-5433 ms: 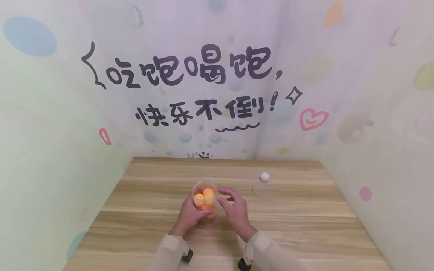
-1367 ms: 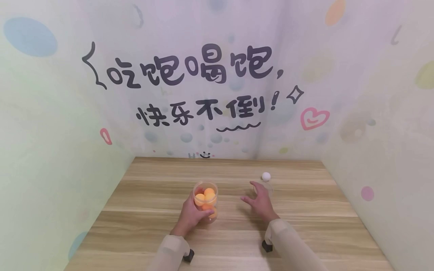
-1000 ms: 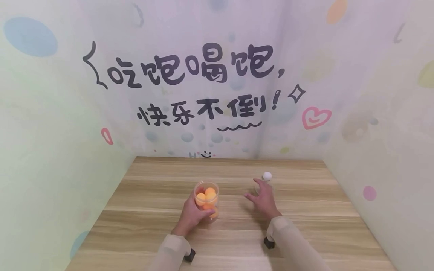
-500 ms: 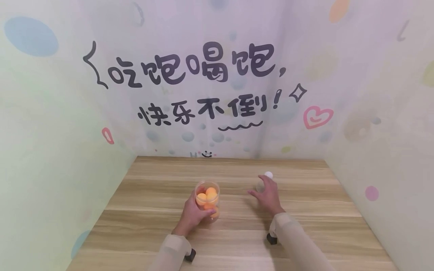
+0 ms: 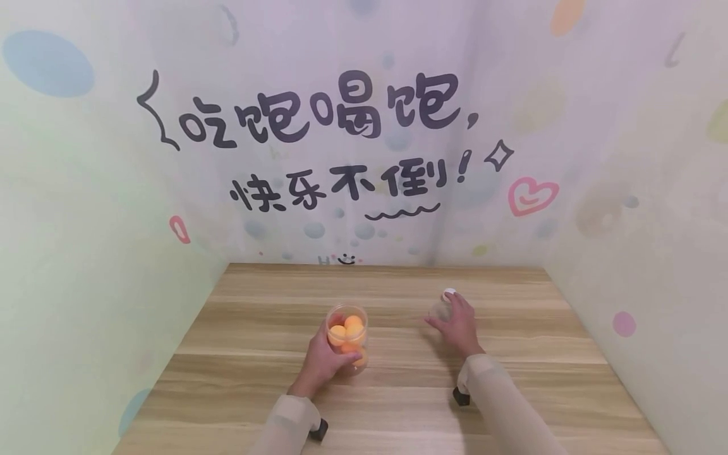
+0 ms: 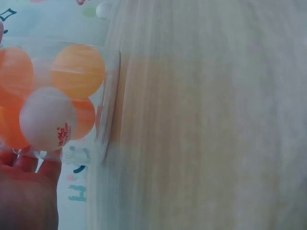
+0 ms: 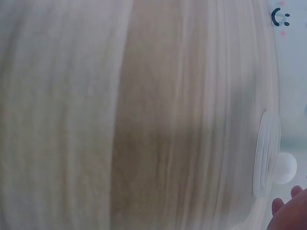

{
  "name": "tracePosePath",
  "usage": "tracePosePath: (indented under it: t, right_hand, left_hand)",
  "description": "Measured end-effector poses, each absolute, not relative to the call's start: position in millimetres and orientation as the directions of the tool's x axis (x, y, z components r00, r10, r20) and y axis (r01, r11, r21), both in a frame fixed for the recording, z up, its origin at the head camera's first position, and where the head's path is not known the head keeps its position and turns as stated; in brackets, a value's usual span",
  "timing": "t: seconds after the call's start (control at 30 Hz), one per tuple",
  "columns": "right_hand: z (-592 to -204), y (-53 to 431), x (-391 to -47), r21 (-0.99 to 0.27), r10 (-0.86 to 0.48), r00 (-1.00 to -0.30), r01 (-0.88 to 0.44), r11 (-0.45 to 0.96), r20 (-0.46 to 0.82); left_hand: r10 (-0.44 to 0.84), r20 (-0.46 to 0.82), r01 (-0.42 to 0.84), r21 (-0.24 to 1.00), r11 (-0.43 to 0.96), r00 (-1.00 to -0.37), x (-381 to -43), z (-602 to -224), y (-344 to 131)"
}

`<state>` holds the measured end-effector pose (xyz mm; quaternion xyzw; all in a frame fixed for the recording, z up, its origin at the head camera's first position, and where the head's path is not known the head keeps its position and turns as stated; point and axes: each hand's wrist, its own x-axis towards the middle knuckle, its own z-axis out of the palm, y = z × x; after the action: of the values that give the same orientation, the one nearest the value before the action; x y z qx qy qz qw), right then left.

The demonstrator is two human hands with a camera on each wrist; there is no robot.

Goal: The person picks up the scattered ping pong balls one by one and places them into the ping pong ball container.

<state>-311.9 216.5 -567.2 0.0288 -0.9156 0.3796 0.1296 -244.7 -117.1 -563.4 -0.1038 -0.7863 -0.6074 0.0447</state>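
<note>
My left hand (image 5: 323, 363) grips a clear plastic cup (image 5: 366, 323), which stands upright with its top uncovered. Inside it lie several orange table tennis balls (image 5: 354, 332); the left wrist view also shows a white table tennis ball (image 6: 48, 119) with red print among them. Over on the right, my right hand (image 5: 461, 325) reaches with loosely bent fingers beside a loose white ball (image 5: 448, 293), partly covering it. A clear round lid (image 5: 436, 311) lies flat just in front of that ball. In the right wrist view, the fingertips (image 7: 277, 206) look apart from both.
The wood-grain table (image 5: 256, 341) runs back to a printed wall (image 5: 347, 189) with dark lettering, and more wall panels close in both sides. Black wrist-worn devices (image 5: 320, 430) sit under both sleeves.
My right hand has left the cup's side and moved right and away from me, over the lid to the loose white ball. My left hand has kept the cup in place.
</note>
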Motion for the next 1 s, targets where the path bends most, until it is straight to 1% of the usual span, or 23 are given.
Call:
tracePosePath:
  t: [0.17, 0.4, 0.6, 0.83, 1.0]
  right_hand:
    - [-566, 223, -313, -0.684, 0.047, -0.975, -0.118, 0.720, 0.218]
    - [-563, 226, -318, -0.678, 0.056, -0.986, -0.069, 0.732, 0.160]
    - [-565, 227, -323, -0.649, 0.053, -0.994, -0.021, 0.761, 0.095]
    - [-572, 232, -328, -0.646, 0.036, -0.996, -0.029, 0.763, 0.087]
    - [-570, 233, -332, -0.641, 0.029, -0.996, -0.033, 0.767, 0.086]
  left_hand:
    - [0.108, 0.204, 0.226, 0.941, 0.253, -0.973, -246, -564, -115]
    - [0.104, 0.176, 0.197, 0.951, 0.239, -0.979, -243, -564, -116]
    - [0.111, 0.178, 0.201, 0.947, 0.252, -0.978, -244, -565, -117]
    - [0.111, 0.171, 0.195, 0.945, 0.264, -0.979, -245, -566, -117]
    - [0.113, 0.176, 0.200, 0.942, 0.268, -0.978, -245, -565, -117]
